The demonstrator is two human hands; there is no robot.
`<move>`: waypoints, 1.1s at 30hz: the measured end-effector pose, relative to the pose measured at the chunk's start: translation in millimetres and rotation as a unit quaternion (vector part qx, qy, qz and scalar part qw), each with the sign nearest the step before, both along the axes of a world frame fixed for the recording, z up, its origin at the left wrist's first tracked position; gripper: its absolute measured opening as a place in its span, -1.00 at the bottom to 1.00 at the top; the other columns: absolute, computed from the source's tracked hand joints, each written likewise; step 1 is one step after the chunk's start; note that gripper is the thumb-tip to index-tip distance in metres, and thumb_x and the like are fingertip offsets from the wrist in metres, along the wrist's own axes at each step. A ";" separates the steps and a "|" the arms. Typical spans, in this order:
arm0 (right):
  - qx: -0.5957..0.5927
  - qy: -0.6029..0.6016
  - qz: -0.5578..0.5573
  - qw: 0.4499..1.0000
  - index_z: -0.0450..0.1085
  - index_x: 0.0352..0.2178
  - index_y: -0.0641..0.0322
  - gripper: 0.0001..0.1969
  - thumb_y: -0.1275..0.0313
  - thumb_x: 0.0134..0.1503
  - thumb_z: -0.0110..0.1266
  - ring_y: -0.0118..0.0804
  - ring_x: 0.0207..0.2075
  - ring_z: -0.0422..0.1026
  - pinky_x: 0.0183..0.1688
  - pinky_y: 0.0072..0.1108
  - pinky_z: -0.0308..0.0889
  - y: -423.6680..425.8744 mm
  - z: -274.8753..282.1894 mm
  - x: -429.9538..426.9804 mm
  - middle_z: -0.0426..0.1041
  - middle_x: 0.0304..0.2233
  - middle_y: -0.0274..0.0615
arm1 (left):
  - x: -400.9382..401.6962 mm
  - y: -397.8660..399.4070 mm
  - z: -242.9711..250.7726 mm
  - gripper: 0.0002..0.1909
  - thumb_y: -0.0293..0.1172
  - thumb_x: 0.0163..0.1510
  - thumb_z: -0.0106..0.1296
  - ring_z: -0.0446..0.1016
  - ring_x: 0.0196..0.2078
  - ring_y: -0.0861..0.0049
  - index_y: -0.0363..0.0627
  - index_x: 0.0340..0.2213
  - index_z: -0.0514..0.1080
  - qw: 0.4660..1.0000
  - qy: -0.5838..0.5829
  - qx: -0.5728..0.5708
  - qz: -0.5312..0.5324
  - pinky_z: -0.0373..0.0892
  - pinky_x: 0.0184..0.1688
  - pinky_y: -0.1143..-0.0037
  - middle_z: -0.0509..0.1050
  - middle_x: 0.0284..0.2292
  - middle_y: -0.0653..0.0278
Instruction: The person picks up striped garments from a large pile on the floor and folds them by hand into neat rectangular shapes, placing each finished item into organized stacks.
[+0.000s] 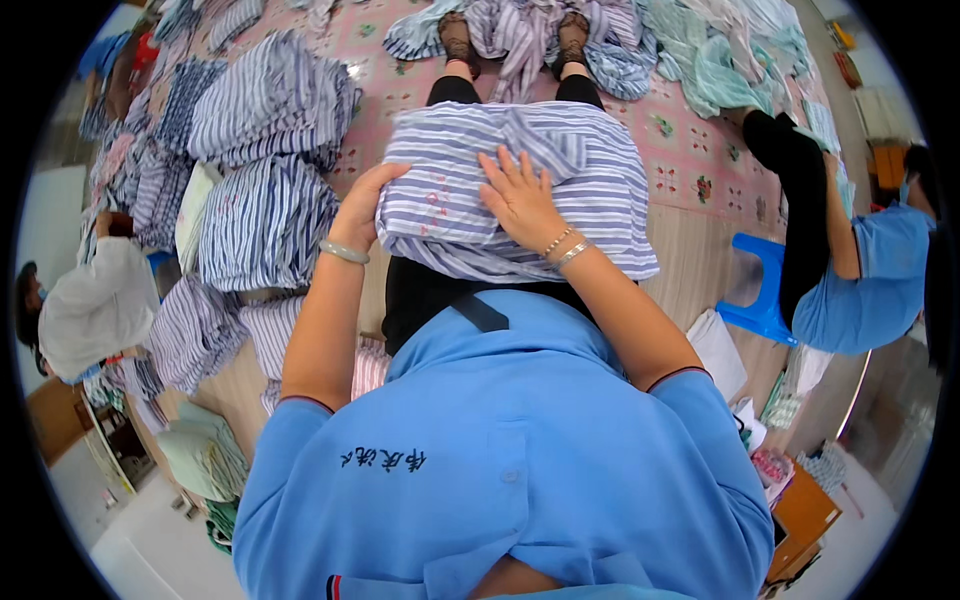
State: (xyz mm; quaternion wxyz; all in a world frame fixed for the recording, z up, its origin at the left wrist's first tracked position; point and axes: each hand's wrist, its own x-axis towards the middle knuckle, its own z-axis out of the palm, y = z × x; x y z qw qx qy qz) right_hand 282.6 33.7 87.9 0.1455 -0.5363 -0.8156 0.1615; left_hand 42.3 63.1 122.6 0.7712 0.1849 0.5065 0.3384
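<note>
Across my lap lies a blue-and-white striped garment [450, 210], partly folded, with red marks printed on its left part. My left hand [364, 206] holds the garment's left edge, thumb on top and the other fingers hidden from view at the side. The palm of my right hand [521, 199] rests on top of the cloth, its fingers spread. Just beyond those fingers, a narrow striped flap [547, 146] lies folded over the garment. More striped cloth extends to the right of my right hand and under the folded part.
Stacks of folded striped garments [266, 221] stand at the left. Loose clothes [525, 37] lie around my feet on a pink patterned floor sheet [675, 150]. One co-worker [862, 270] sits at right near a blue plastic stool [757, 289]; another person [97, 307] is at left.
</note>
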 end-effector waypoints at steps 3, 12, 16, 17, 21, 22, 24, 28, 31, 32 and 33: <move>-0.132 0.240 -0.009 0.962 -0.02 0.13 0.19 -0.44 0.07 0.20 -0.44 -0.16 0.21 -0.08 0.20 -0.51 -0.19 13.4 0.1 18.4 -0.06 0.18 0.00 | 54.4 -2.9 65.5 -0.55 -0.28 0.06 -0.08 0.42 -0.16 0.40 -0.31 -0.07 0.22 0.989 -0.115 0.092 0.025 0.33 -0.08 0.43 0.40 -0.19 0.11; -0.333 0.813 -0.266 0.396 0.10 0.05 0.22 -0.33 -0.08 0.07 -0.17 -0.19 0.00 0.26 0.00 -0.41 0.24 -44.7 -1.7 234.3 0.22 0.02 -0.13 | 179.0 17.0 24.5 -0.59 -0.20 0.15 -0.24 0.24 0.01 0.29 -0.15 -0.04 0.27 0.703 0.256 0.527 -0.404 0.13 0.03 0.37 0.30 -0.05 0.07; -0.380 0.682 -0.371 0.502 0.21 -0.06 0.20 -0.44 -0.02 0.07 -0.13 -0.33 -0.22 0.38 -0.23 -0.53 0.35 -72.9 -16.2 244.4 0.34 -0.20 -0.25 | 205.0 9.4 6.4 -0.67 -0.25 0.10 -0.15 0.27 -0.06 0.21 -0.11 -0.14 0.36 0.522 0.397 0.658 -0.369 0.14 0.01 0.35 0.34 -0.11 0.06; -0.351 0.669 -0.378 0.535 0.23 -0.10 0.20 -0.52 0.09 0.05 -0.05 -0.36 -0.24 0.38 -0.26 -0.55 0.33 -73.0 -22.5 245.5 0.37 -0.24 -0.27 | 210.9 17.3 3.8 -0.69 -0.27 0.08 -0.13 0.27 -0.06 0.20 -0.10 -0.15 0.38 0.557 0.379 0.659 -0.335 0.14 0.00 0.34 0.34 -0.10 0.09; -0.227 0.656 -0.417 0.587 0.27 -0.21 0.21 -0.68 0.38 -0.03 0.09 -0.46 -0.33 0.38 -0.28 -0.62 0.25 -66.5 -20.3 240.3 0.41 -0.33 -0.33 | 218.8 75.7 -42.8 -0.42 -0.16 -0.06 0.06 0.19 0.04 0.19 -0.09 -0.01 0.22 0.668 0.383 0.607 -0.199 0.13 0.04 0.32 0.23 -0.01 0.01; -0.189 0.637 -0.427 0.613 0.27 -0.22 0.22 -0.68 0.38 -0.03 0.09 -0.45 -0.34 0.38 -0.25 -0.60 0.23 -66.1 -21.5 242.3 0.41 -0.33 -0.33 | 218.4 88.6 -55.3 -0.25 -0.11 -0.14 0.14 0.17 0.06 0.19 -0.11 0.06 0.12 0.734 0.363 0.561 -0.120 0.13 0.05 0.30 0.19 0.02 -0.02; -0.206 0.608 -0.484 0.594 0.26 -0.17 0.23 -0.62 0.33 -0.03 0.08 -0.42 -0.27 0.36 -0.21 -0.54 0.22 -74.9 -7.9 235.4 0.40 -0.28 -0.29 | 225.5 103.7 -43.2 0.04 -0.08 -0.19 0.19 0.07 0.13 0.19 0.05 0.17 -0.24 0.906 0.253 0.277 -0.196 0.10 0.04 0.24 -0.01 0.12 -0.04; -0.368 0.667 -0.515 0.392 0.18 -0.03 0.20 -0.47 0.15 0.02 0.03 -0.31 -0.07 0.26 -0.05 -0.43 0.18 -73.6 -9.0 219.3 0.27 -0.09 -0.20 | 236.1 126.5 -29.9 -0.12 -0.23 -0.17 0.19 0.26 -0.04 0.33 -0.06 0.13 -0.05 0.959 0.187 0.093 -0.191 0.24 -0.12 0.23 0.19 0.01 0.07; -0.320 0.757 -0.369 0.433 0.12 0.00 0.23 -0.44 0.23 0.01 0.06 -0.28 -0.05 0.25 -0.03 -0.42 0.20 -61.8 -44.5 218.1 0.27 -0.08 -0.18 | 228.4 143.8 -48.2 -0.46 -0.34 -0.08 0.11 0.38 -0.20 0.49 -0.27 -0.06 0.24 0.972 0.134 0.073 -0.177 0.30 -0.18 0.48 0.39 -0.18 0.15; -0.297 0.747 -0.378 0.458 0.13 -0.01 0.25 -0.47 0.30 0.00 0.08 -0.29 -0.07 0.28 -0.04 -0.43 0.21 -53.2 -46.9 219.6 0.30 -0.10 -0.18 | 222.4 143.9 -47.9 -0.46 -0.34 -0.08 0.11 0.38 -0.20 0.49 -0.27 -0.06 0.24 0.973 0.135 0.073 -0.172 0.30 -0.18 0.48 0.39 -0.18 0.15; -0.272 0.737 -0.384 0.484 0.15 -0.03 0.26 -0.49 0.38 -0.01 0.10 -0.30 -0.09 0.30 -0.05 -0.44 0.23 -42.8 -45.0 222.0 0.32 -0.13 -0.17 | 216.8 142.3 -38.3 -0.55 -0.35 -0.08 0.10 0.39 -0.26 0.55 -0.30 -0.15 0.31 0.971 0.117 0.151 -0.145 0.30 -0.21 0.53 0.43 -0.24 0.20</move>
